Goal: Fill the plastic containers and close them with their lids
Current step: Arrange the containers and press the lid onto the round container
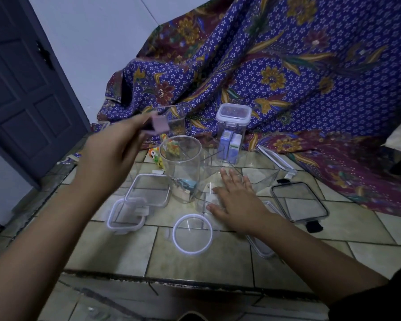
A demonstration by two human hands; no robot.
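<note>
1. The left hand (107,156) pinches a small pinkish block (160,125), blurred, above the round clear container (183,169).
2. The right hand (235,201), fingers spread and holding nothing, rests on a square clear container (214,181).
3. The round lid (192,234) lies on the tiles (218,258) just beside it.
4. A closed tall container (233,126) holds boxes; their print is unreadable.

Round lid (192,233) on bare tiles; round container (181,169) blocks behind.
</note>
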